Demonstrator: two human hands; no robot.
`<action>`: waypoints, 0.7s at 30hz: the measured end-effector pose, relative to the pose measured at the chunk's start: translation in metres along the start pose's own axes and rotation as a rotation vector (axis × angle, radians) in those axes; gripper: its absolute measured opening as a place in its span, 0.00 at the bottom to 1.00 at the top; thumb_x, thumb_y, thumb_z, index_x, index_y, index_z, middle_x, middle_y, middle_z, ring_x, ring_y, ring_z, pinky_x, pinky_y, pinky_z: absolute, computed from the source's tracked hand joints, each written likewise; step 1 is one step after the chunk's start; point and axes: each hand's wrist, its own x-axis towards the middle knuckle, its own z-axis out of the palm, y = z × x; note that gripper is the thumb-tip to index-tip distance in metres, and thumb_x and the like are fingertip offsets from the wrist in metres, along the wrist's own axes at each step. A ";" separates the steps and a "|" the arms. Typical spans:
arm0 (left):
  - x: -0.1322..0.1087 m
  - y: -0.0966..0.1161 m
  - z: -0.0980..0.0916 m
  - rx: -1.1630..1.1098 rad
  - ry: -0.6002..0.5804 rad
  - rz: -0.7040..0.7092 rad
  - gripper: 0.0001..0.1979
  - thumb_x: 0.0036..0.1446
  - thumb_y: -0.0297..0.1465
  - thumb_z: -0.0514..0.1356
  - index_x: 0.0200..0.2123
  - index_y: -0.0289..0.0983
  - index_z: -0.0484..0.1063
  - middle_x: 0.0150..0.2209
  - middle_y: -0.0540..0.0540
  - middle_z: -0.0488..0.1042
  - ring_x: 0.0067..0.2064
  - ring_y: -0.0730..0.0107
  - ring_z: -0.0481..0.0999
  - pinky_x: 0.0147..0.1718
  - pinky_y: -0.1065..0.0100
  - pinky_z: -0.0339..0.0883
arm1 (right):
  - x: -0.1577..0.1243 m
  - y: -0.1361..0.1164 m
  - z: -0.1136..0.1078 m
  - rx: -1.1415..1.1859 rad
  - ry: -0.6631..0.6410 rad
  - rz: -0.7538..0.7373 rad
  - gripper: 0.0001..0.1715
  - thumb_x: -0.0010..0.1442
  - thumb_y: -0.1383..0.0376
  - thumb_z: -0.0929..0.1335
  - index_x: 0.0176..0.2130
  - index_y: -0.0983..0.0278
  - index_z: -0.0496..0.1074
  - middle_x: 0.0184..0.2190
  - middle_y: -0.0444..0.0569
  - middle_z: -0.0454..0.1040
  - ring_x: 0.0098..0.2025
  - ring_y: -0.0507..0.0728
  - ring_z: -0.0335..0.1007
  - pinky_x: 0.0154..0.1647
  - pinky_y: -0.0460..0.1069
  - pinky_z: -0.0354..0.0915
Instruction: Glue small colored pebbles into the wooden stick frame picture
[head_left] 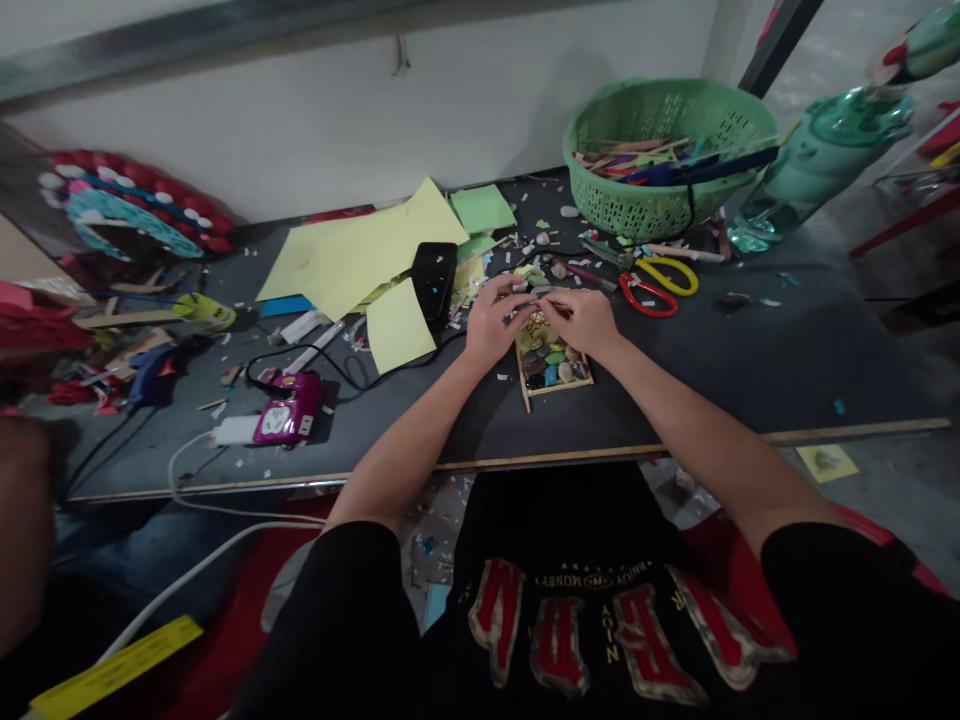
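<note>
Both of my hands meet over the far end of a small wood-edged panel (555, 388) lying on the dark table. Coloured pebbles (553, 360) fill its near part, and brown line work shows close to my fingers. My left hand (495, 318) rests at the panel's far left corner, thumb and fingers drawn together toward the middle. Opposite it, my right hand (581, 318) is closed in a pinch at the far edge. Whatever lies between the fingertips is too small to make out.
Scissors (649, 305) and a green basket (600, 205) of sticks stand right of my hands. Yellow paper sheets (337, 255), a black phone-like object (433, 285) and a purple power adapter (289, 408) with cables lie left. A clear green bottle (817, 165) leans at far right. Another person's arm (22, 520) shows left.
</note>
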 end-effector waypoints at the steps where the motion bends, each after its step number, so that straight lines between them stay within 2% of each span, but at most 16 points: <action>1: 0.000 0.000 0.000 0.001 0.001 0.018 0.08 0.63 0.36 0.62 0.43 0.42 0.77 0.49 0.44 0.73 0.47 0.68 0.75 0.49 0.63 0.72 | 0.000 0.001 0.001 0.007 -0.002 -0.012 0.17 0.64 0.60 0.64 0.35 0.63 0.81 0.31 0.50 0.81 0.33 0.57 0.75 0.36 0.49 0.61; 5: -0.001 0.001 0.001 0.004 -0.022 0.006 0.05 0.63 0.34 0.62 0.38 0.39 0.77 0.47 0.44 0.72 0.46 0.69 0.74 0.47 0.63 0.72 | 0.002 0.005 0.005 0.020 -0.002 -0.070 0.15 0.62 0.61 0.65 0.33 0.63 0.80 0.29 0.50 0.80 0.32 0.57 0.73 0.38 0.50 0.61; 9: -0.001 0.006 0.002 -0.053 -0.075 0.043 0.05 0.66 0.32 0.57 0.39 0.39 0.72 0.47 0.43 0.71 0.50 0.66 0.73 0.49 0.63 0.71 | 0.002 0.004 0.005 0.042 0.021 -0.090 0.14 0.59 0.62 0.65 0.30 0.64 0.79 0.25 0.48 0.77 0.29 0.55 0.68 0.39 0.50 0.60; 14: 0.001 0.009 0.006 -0.113 -0.104 0.087 0.09 0.69 0.34 0.50 0.38 0.40 0.68 0.46 0.43 0.71 0.49 0.67 0.73 0.50 0.65 0.69 | 0.001 -0.005 0.002 0.229 0.041 -0.082 0.13 0.56 0.65 0.65 0.24 0.65 0.75 0.20 0.45 0.71 0.24 0.51 0.63 0.31 0.48 0.57; 18: 0.000 0.008 0.008 -0.144 -0.063 0.067 0.14 0.70 0.38 0.48 0.37 0.40 0.68 0.46 0.43 0.72 0.47 0.69 0.74 0.49 0.65 0.70 | 0.001 -0.010 0.002 0.406 0.052 0.021 0.12 0.54 0.65 0.65 0.25 0.67 0.75 0.20 0.43 0.67 0.23 0.49 0.60 0.27 0.46 0.54; 21: 0.000 0.009 0.009 -0.159 0.039 0.033 0.17 0.70 0.41 0.48 0.35 0.39 0.69 0.42 0.44 0.73 0.43 0.71 0.75 0.46 0.66 0.72 | 0.002 -0.011 0.004 0.504 0.047 0.072 0.12 0.54 0.63 0.65 0.26 0.68 0.75 0.20 0.42 0.66 0.23 0.48 0.56 0.25 0.45 0.53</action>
